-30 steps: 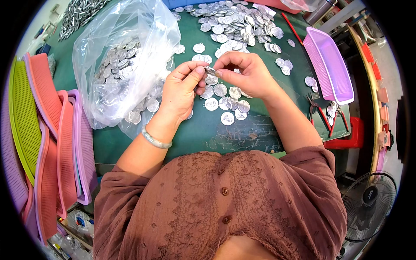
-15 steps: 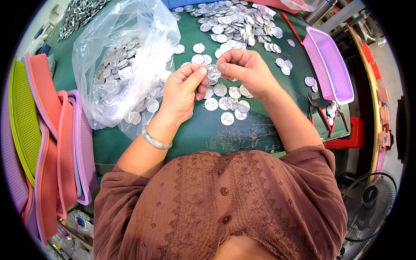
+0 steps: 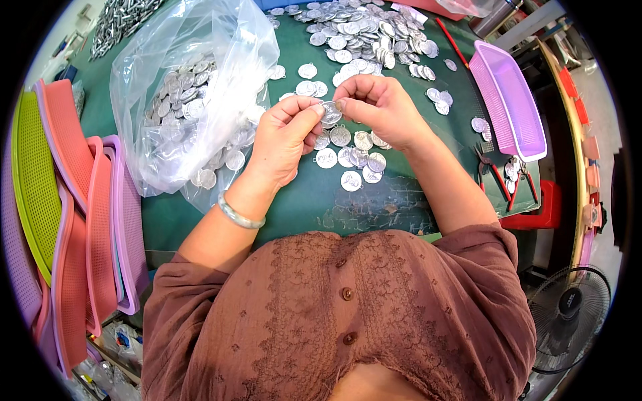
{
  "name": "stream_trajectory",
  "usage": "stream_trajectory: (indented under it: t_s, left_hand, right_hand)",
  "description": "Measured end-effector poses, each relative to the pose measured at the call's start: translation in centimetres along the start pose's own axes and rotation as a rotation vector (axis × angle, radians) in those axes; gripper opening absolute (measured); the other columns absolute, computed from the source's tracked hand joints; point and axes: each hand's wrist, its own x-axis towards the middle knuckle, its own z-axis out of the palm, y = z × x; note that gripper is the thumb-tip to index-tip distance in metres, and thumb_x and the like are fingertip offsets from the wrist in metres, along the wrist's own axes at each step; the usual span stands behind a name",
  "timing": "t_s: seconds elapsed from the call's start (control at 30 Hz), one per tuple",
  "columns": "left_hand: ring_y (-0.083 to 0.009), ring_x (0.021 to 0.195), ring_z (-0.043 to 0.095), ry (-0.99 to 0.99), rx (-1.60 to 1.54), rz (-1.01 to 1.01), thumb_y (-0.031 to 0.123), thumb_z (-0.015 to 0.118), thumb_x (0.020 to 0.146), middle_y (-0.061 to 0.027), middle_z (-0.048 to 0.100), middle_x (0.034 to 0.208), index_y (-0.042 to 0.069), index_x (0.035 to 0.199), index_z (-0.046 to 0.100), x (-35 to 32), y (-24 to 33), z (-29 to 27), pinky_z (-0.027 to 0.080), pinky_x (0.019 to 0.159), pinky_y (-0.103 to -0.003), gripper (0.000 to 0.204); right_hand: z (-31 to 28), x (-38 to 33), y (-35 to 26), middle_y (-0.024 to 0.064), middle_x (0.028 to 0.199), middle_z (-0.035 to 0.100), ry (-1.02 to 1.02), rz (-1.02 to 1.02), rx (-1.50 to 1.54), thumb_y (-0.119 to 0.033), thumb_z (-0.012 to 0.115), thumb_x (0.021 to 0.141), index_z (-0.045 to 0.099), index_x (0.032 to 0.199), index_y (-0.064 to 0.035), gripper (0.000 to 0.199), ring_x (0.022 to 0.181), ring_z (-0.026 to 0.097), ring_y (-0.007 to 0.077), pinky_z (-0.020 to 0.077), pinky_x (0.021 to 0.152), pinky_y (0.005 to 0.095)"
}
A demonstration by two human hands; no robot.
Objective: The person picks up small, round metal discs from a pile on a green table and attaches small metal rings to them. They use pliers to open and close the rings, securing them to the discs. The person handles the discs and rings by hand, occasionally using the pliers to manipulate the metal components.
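Observation:
A round silver medal (image 3: 331,113) is pinched between both hands above the green tabletop (image 3: 294,214). My left hand (image 3: 286,137), with a pale bangle on the wrist, is closed on its left edge between thumb and fingers. From the other side, the thumb and forefinger of my right hand (image 3: 384,110) grip the upper right edge. Just below the hands lie several loose medals (image 3: 351,180) with small loops. Behind them spreads a large heap of similar medals (image 3: 401,47). To the left, a clear plastic bag (image 3: 134,157) holds many more.
Pink, purple and green plastic baskets (image 3: 37,194) are stacked at the left. A purple basket (image 3: 498,100) stands at the right edge, near red-handled pliers (image 3: 498,177) and small groups of medals. Small metal parts (image 3: 124,27) lie far left. A black fan (image 3: 572,314) is lower right.

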Motion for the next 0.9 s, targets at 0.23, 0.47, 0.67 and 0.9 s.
stream_trajectory:
  t_s: [0.23,0.47,0.67,0.9]
  left_hand:
    - [-0.0026,0.049,0.041,-0.019,-0.017,-0.007,0.012,0.054,0.082,0.0032,0.051,0.064,0.009,0.085,0.057,0.09,0.02,-0.11,0.029,0.041,-0.014,0.005]
    - [-0.0033,0.048,0.04,-0.038,-0.055,-0.056,0.011,0.052,0.083,0.0017,0.05,0.063,0.006,0.086,0.056,0.08,0.26,-0.22,0.028,0.039,-0.014,0.007]
    - [-0.0035,0.05,0.041,-0.059,-0.073,-0.057,0.011,0.051,0.083,0.0014,0.05,0.064,0.006,0.088,0.056,0.15,0.17,-0.39,0.029,0.04,-0.014,0.008]
    - [-0.0044,0.052,0.042,-0.124,-0.088,-0.084,0.012,0.052,0.082,0.0005,0.051,0.066,0.006,0.084,0.055,0.18,0.18,-0.52,0.03,0.042,-0.016,0.008]
  right_hand:
    - [-0.01,0.08,-0.23,-0.0004,0.068,0.056,0.008,0.024,-0.015,-0.01,0.057,0.076,0.058,0.083,0.0004,0.013,0.06,0.049,0.0045,0.0395,0.053,0.0182]
    - [-0.41,0.18,-0.17,0.0032,0.068,0.058,-0.029,0.202,0.092,-0.012,0.056,0.077,0.057,0.084,0.0006,0.014,0.057,0.054,0.0081,0.0405,0.049,0.019]
    - [-0.55,0.19,-0.17,0.0051,0.067,0.059,-0.058,0.266,0.19,-0.013,0.056,0.078,0.056,0.084,0.0014,0.015,0.056,0.054,0.0095,0.0408,0.047,0.0198]
    - [-0.51,0.22,-0.09,0.0072,0.068,0.058,-0.021,0.288,0.299,-0.012,0.055,0.079,0.055,0.084,0.002,0.015,0.055,0.055,0.0114,0.0421,0.047,0.0207]
